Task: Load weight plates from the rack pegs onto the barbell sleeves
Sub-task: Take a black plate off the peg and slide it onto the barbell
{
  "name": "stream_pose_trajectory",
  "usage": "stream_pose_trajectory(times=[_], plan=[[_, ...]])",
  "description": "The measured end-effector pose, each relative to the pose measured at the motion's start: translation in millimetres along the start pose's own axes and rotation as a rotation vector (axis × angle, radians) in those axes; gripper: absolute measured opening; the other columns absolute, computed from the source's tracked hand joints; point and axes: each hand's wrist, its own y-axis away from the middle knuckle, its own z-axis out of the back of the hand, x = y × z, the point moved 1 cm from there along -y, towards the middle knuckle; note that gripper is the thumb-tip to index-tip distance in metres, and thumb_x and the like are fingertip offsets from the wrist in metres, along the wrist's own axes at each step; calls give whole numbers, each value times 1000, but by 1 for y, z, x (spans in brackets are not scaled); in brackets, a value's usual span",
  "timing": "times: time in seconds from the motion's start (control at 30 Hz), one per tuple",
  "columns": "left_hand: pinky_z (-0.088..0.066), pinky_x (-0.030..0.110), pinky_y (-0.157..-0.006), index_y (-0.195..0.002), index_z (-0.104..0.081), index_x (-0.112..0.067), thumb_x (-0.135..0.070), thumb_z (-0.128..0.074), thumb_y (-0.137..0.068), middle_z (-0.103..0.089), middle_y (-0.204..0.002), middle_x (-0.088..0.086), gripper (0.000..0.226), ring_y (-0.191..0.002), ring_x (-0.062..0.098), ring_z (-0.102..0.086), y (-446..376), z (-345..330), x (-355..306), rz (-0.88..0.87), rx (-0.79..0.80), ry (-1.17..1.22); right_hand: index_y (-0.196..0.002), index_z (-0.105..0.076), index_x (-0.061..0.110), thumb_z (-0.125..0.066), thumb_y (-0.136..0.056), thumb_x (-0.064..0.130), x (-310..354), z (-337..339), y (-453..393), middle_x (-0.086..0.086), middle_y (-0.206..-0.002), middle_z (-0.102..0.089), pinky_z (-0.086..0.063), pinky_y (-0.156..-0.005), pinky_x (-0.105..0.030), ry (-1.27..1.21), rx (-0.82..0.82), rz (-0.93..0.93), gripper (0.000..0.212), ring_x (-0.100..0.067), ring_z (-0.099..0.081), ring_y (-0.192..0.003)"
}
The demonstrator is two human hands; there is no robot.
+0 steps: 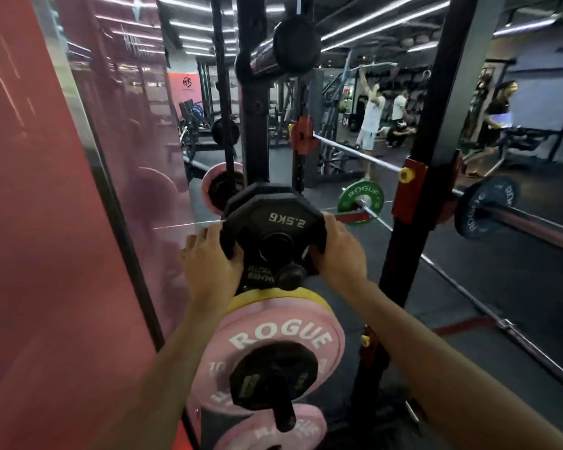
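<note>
A black 2.5 kg plate hangs on an upper rack peg, with more black plates behind it. My left hand grips its left edge and my right hand grips its right edge. Below it a pink Rogue plate with a yellow plate behind it sits on a lower peg, a small black plate in front. The barbell rests in the rack's red hooks to the right, a blue Rogue plate on its near sleeve.
A red wall and mirror stand close on the left. Black rack uprights rise ahead and to the right. A green Rogue plate sits on a bar low on the floor. Several people exercise far behind.
</note>
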Motion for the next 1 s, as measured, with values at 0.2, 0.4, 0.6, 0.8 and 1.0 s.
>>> stream_pose_trajectory(times=[0.2,0.4,0.6,0.8,1.0], plan=[[-41,41,-77,-85,-57,-17,-47,-60,-74,-63,-71,1,32,-76,30,-61,21,20,6,-49,11,52,-121,-48,21,-62,-82,24,-2,16,23,-5,-112,-56,-50,-67,-43,-140,-68,11,42,-33,-59,-93],[-42,40,-72,-69,-51,-24,-44,-64,-67,-51,-55,-4,23,-64,30,-57,36,47,-10,-109,-29,37,-114,-53,21,-65,-83,29,2,46,38,-4,-103,-66,-51,-62,-40,-38,-62,43,34,-29,-64,-80],[-33,39,-77,-69,-67,-23,-51,-66,-62,-53,-52,-4,29,-71,27,-58,84,80,-34,-138,-28,-81,-113,-56,25,-69,-78,32,-7,100,91,-1,-97,-68,-52,-63,-34,15,-75,127,39,-25,-66,-76],[-41,36,-74,-89,-74,-27,-46,-72,-63,-61,-63,3,33,-73,29,-59,141,99,-124,-160,-80,-26,-114,-57,26,-72,-72,30,-44,192,144,2,-96,-69,-51,-63,-33,51,-193,75,45,-25,-66,-77],[-32,40,-82,-95,-72,-27,-52,-58,-64,-65,-69,4,43,-84,28,-58,189,71,-223,-223,24,88,-112,-58,25,-73,-70,30,-108,291,207,1,-92,-70,-46,-62,-32,212,-252,-55,45,-29,-66,-78]])
